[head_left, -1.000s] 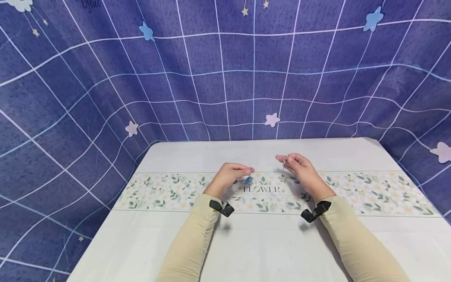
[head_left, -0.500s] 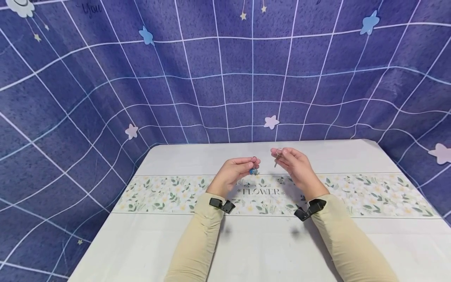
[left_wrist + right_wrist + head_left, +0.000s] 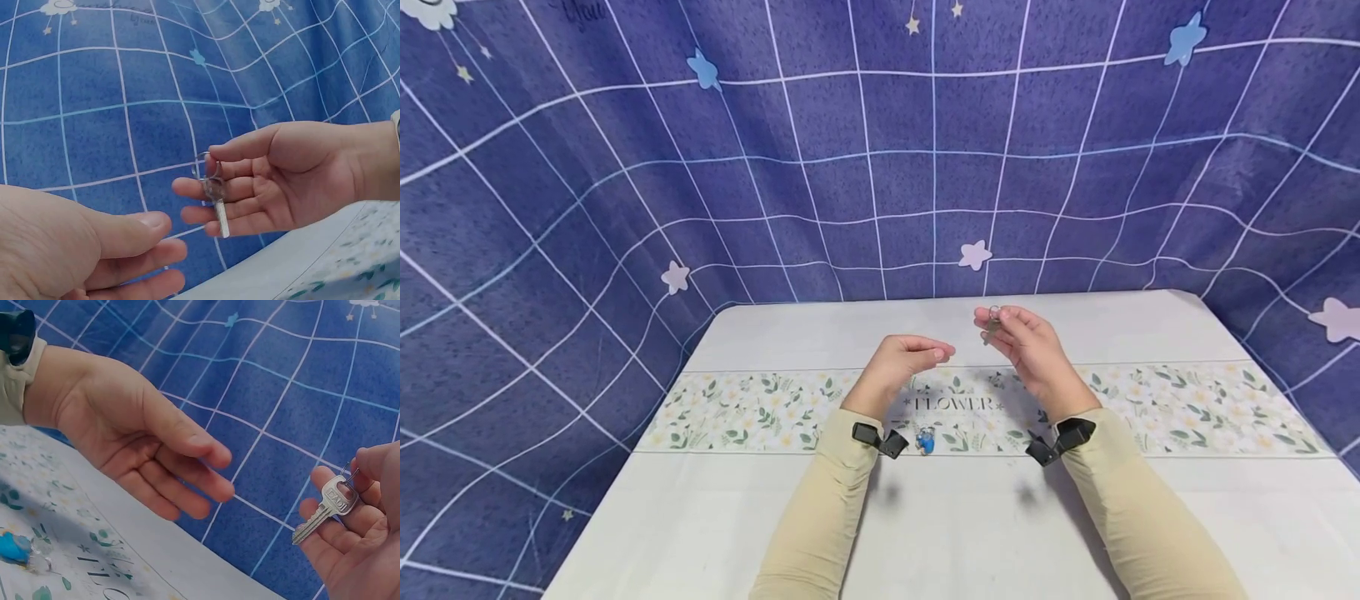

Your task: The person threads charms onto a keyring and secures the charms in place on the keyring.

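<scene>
The right hand (image 3: 1030, 350) pinches a thin metal ring (image 3: 994, 312) bearing a silvery, notched key (image 3: 329, 505). The left hand (image 3: 895, 371) is unclenched, fingers loosely extended. A blue charm (image 3: 926, 442) lies on the flower-printed runner (image 3: 745, 417).

"flower" on floral band (image 3: 985, 421), "you" on blue curtain (image 3: 850, 192), unclear letters on key (image 3: 326, 509)

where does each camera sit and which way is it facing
Head: worn on the head, looking forward and down over the table to the curtain; left hand, right hand and both sleeves show.
Left wrist: looks past the left hand, lower left, toward the right hand.
Right wrist: looks past the right hand, at right, toward the left hand; blue trinket lower left.
Both wrist views share the key in the right hand's grip.
</scene>
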Available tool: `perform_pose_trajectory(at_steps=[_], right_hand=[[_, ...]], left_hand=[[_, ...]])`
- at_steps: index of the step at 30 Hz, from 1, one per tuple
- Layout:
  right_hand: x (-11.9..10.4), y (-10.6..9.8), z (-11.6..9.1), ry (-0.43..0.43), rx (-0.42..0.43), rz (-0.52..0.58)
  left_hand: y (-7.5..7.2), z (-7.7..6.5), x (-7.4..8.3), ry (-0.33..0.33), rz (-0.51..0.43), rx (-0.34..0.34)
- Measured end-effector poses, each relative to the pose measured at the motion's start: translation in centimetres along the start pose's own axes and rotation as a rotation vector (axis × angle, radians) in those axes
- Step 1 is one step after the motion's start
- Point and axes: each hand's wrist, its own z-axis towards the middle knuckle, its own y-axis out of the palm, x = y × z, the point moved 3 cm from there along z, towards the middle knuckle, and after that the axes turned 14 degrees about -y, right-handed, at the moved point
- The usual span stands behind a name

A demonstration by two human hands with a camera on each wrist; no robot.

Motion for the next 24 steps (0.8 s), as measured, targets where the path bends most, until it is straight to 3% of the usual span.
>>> perform_pose_trajectory(at_steps=[4, 11, 15, 20, 24], right_hand=[[-0.1, -0.3, 0.4, 0.005, 0.01, 0.01], [-0.6, -0.8, 0.9, -0.003, 0.003, 0.026], [-0.5, -0.9, 0.7, 0.003, 0.004, 0.034], [-0.2, -0.9, 0.5, 0.01, 0.016, 0.029], [0.0, -0.8, 0.4, 0.015, 0.019, 0.029]], left_hand=[[-0.6, -0.2, -0.1, -0.001, 0.103, 0.039], [-1.4, -0.9, -1.5, -0.046, 0.465, -0.006], [-1.0, -1.4, -2.6, -0.057, 0.645, -0.026], [-0.4, -1.8, -3.2, 0.01, 0.828, -0.047], [0.0, -2.0, -3.6, 0.074, 0.969, -0.016]])
